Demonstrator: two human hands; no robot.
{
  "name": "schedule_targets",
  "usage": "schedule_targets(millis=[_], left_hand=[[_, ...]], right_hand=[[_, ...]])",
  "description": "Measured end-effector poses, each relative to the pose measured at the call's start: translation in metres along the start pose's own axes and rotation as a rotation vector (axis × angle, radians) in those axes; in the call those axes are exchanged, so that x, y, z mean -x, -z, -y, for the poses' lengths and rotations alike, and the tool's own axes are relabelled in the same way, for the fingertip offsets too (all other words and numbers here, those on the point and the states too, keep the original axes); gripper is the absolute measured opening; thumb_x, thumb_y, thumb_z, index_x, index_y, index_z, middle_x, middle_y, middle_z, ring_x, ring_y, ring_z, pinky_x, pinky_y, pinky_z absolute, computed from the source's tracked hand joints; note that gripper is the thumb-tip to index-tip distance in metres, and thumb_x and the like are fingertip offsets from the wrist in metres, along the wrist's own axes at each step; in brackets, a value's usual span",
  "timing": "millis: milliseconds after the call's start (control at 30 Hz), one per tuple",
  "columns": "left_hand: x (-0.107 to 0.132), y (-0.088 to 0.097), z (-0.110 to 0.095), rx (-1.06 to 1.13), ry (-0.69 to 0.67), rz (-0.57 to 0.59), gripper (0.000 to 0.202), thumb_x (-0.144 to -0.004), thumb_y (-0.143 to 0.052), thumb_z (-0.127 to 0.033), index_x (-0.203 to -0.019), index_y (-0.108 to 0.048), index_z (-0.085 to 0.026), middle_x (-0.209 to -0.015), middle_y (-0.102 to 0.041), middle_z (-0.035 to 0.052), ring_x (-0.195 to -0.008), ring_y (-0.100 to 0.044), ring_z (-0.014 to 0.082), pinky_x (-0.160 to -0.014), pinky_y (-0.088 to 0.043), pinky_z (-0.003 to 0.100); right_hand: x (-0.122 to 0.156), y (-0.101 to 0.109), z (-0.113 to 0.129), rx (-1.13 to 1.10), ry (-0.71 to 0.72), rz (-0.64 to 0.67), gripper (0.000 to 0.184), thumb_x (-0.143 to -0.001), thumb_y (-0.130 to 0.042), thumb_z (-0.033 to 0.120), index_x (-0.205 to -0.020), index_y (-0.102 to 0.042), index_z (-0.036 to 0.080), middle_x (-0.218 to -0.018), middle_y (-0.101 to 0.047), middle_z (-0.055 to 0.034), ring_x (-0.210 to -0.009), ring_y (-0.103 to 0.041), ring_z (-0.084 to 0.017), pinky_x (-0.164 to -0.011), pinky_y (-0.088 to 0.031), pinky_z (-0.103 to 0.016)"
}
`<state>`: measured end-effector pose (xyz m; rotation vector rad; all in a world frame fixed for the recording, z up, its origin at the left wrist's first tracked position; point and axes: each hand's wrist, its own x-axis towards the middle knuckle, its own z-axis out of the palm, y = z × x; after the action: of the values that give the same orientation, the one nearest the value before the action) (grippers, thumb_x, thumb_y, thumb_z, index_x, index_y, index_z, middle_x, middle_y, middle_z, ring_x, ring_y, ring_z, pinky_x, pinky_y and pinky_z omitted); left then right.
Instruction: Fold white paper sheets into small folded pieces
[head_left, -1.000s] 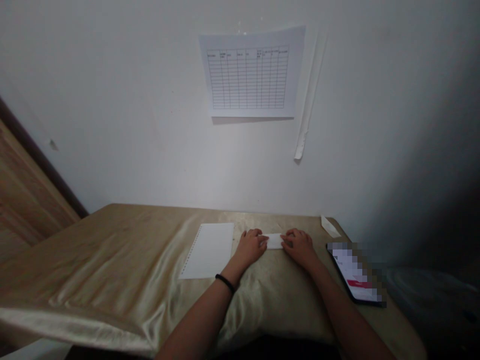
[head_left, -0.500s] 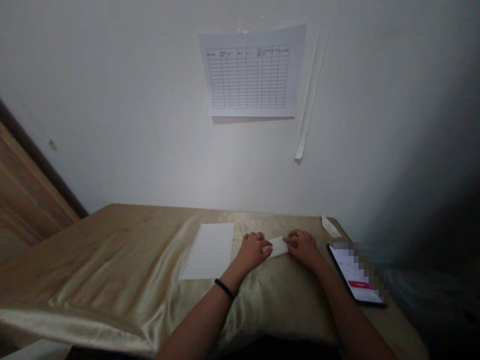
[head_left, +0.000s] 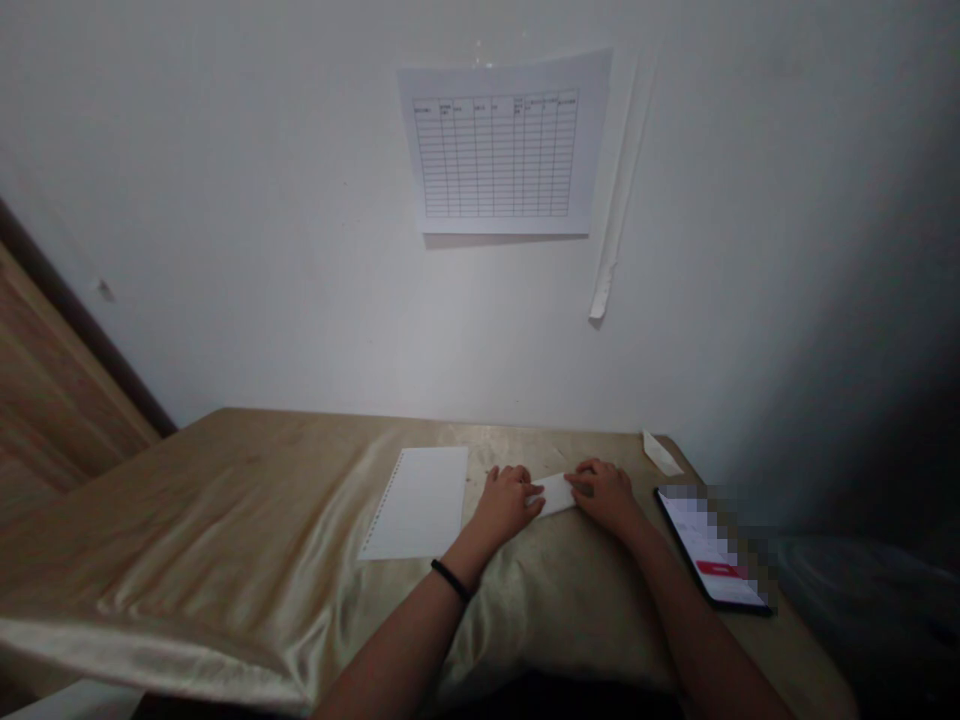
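Observation:
A small folded white paper (head_left: 556,494) lies on the cloth-covered table, slightly tilted, between my two hands. My left hand (head_left: 510,502) grips its left end, thumb and index finger on the paper and the other fingers curled beside it. At the right end, my right hand (head_left: 607,496) holds the paper in the same way with thumb and index finger. The underside of the paper is hidden. To the left of my left hand a loose white notebook sheet (head_left: 420,500) with punched holes along its left edge lies flat.
A phone (head_left: 705,550) with a lit, partly blurred screen rests near the table's right edge. Behind it lies a small folded white paper piece (head_left: 661,453). The gold cloth (head_left: 247,520) has wrinkles. A printed table sheet (head_left: 499,150) hangs on the wall.
Almost nothing differs. My left fingers have shifted very slightly on the folded paper; my right hand stays in place.

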<state>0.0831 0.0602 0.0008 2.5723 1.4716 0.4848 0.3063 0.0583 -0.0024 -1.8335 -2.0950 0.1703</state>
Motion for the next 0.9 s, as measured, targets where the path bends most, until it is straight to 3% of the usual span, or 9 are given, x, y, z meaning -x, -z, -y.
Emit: schedule_targets(millis=[500, 900], left_hand=[[-0.002, 0.003, 0.008, -0.015, -0.018, 0.047, 0.03, -0.091, -0.063, -0.037, -0.119, -0.072, -0.03, -0.117, -0.067, 0.0049, -0.114, -0.056, 0.0259, -0.106, -0.037, 0.047], [-0.007, 0.01, 0.017, 0.051, 0.172, 0.061, 0.031, -0.08, -0.077, -0.039, -0.109, -0.072, -0.029, -0.125, -0.067, 0.0022, -0.123, -0.053, 0.0273, -0.109, -0.036, 0.047]], right_hand=[[-0.001, -0.003, -0.003, -0.012, -0.01, 0.005, 0.032, -0.086, -0.06, 0.032, -0.115, -0.073, 0.035, -0.127, -0.063, -0.0053, -0.119, -0.052, -0.026, -0.109, -0.031, -0.046], [0.0, -0.002, -0.002, -0.019, -0.018, 0.032, 0.038, -0.085, -0.058, 0.03, -0.121, -0.069, 0.033, -0.129, -0.06, -0.0051, -0.122, -0.05, -0.026, -0.111, -0.028, -0.047]])
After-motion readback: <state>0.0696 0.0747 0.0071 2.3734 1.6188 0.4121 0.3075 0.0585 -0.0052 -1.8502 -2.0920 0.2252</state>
